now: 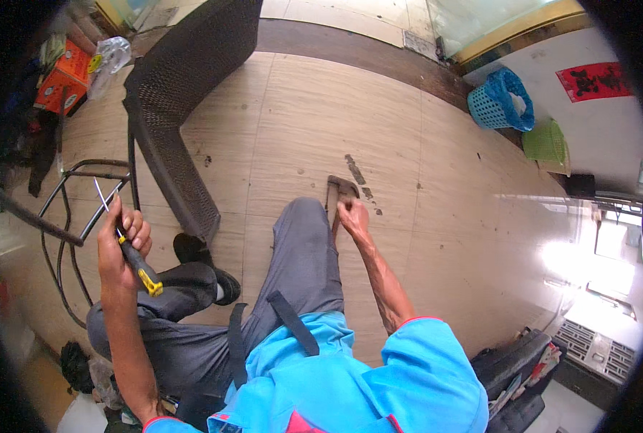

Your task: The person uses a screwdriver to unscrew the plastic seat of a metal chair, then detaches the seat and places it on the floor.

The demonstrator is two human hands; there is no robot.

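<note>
My left hand, raised at the left, is wrapped round a screwdriver with a black and yellow handle. Its thin metal shaft points up and away, past my thumb. Beyond and beside it stands a dark woven chair, tipped over, with black tubular metal legs close to the screwdriver tip. To the right of my knee, my right hand is closed on a hammer with a rusty brown head. It grips high, near the head, and part of the handle shows beside my knee.
Tiled floor with dark worn marks stretches ahead. A blue basket and a green basket stand by the right wall. An orange box and a clear plastic bag sit at the far left. Dark items lie behind at right.
</note>
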